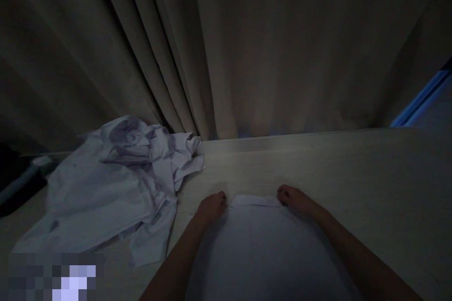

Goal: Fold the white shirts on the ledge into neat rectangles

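Note:
A white shirt (261, 249) lies spread before me on the floor, with what looks like its collar at the far end. At the left corner of that end is my left hand (213, 206), its fingers curled in and closed at the cloth's edge. My right hand (295, 198) is closed at the opposite corner, thumb and fingers pinched together on the cloth. The dim light hides exactly how much fabric each hand grips. The shirt's near part runs out of the bottom of the view.
To the left sits a crumpled pile of white shirts (102, 193). Behind, a long beige curtain (282, 56) hangs down to the pale floor (370, 183). Dark items (17, 183) lie at the far left edge. A blue-lit strip (422, 99) shows at the right.

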Action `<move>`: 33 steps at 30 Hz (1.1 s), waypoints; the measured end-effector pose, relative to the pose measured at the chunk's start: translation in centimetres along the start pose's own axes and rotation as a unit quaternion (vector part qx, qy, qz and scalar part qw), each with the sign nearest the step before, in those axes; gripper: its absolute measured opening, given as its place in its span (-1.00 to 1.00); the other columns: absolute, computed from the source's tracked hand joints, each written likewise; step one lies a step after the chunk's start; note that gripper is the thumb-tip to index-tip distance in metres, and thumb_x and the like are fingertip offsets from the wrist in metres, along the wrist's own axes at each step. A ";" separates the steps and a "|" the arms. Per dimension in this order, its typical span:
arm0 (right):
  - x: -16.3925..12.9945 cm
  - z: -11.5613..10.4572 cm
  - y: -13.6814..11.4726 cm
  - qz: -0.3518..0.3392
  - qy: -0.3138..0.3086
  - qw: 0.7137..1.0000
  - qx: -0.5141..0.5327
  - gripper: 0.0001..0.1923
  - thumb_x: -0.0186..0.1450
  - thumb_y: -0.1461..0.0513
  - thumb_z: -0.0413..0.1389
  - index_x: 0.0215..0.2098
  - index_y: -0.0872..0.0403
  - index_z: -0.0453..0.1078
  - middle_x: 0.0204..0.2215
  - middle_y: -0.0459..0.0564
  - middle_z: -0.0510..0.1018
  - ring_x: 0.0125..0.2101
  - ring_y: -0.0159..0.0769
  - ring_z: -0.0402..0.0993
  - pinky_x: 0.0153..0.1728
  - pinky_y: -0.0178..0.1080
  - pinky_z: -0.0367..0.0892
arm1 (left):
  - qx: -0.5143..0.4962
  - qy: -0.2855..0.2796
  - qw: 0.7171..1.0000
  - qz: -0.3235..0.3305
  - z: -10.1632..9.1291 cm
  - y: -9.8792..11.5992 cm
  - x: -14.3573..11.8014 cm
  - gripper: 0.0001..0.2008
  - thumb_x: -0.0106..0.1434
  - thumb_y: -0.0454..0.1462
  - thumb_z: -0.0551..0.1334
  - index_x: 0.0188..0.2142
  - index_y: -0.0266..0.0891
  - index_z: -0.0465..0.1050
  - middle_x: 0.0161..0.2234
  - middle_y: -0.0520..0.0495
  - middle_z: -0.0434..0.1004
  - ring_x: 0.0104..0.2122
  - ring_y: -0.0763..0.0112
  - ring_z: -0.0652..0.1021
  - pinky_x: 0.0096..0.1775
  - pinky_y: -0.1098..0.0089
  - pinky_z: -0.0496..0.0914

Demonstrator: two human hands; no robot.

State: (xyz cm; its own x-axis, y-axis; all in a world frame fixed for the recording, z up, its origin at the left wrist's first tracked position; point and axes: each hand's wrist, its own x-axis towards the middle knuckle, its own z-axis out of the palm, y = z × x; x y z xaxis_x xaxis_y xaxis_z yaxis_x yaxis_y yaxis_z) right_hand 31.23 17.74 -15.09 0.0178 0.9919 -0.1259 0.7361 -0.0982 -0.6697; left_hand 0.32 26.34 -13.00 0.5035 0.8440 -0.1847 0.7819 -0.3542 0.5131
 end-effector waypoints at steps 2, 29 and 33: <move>-0.6 -0.2 0.8 0.020 0.048 0.998 -0.029 -0.69 0.27 0.10 -0.08 -0.17 0.09 0.35 -0.35 0.08 0.53 -0.37 -0.22 0.44 -0.30 -0.16 0.28 | 0.043 0.047 0.998 -0.022 -0.4 -1.1 -0.9 -0.72 0.17 -0.24 0.02 -0.21 -0.27 0.42 -0.22 -0.25 0.54 -0.21 0.17 0.51 -0.16 0.22 0.30; -11.9 6.1 7.0 -0.040 0.269 0.921 -0.279 -0.47 0.34 0.05 -0.15 0.18 0.16 0.13 0.16 0.22 0.25 0.18 -0.04 0.11 0.14 0.06 0.16 | 0.254 0.243 0.933 0.078 6.9 -7.8 -11.6 -0.54 0.28 -0.14 0.01 0.12 -0.26 0.23 0.13 -0.25 0.35 0.14 0.16 0.34 0.10 0.10 0.29; -12.6 7.8 9.0 -0.026 0.238 0.928 -0.286 -0.40 0.33 0.00 -0.13 0.25 0.12 0.03 0.21 0.20 0.18 0.22 -0.07 0.04 0.17 0.05 0.14 | 0.284 0.222 0.932 0.030 7.7 -9.8 -11.9 -0.45 0.28 -0.07 0.00 0.17 -0.36 0.16 0.20 -0.28 0.23 0.20 0.07 0.23 0.15 0.03 0.23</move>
State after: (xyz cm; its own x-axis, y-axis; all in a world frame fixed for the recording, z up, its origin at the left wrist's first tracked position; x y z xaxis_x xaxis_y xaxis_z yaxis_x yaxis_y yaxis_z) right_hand 32.34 3.73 -25.28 0.1691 0.9305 0.3249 0.9806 -0.1258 -0.1503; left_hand -10.51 16.67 -22.33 0.4499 0.8541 0.2611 0.8889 -0.4564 -0.0389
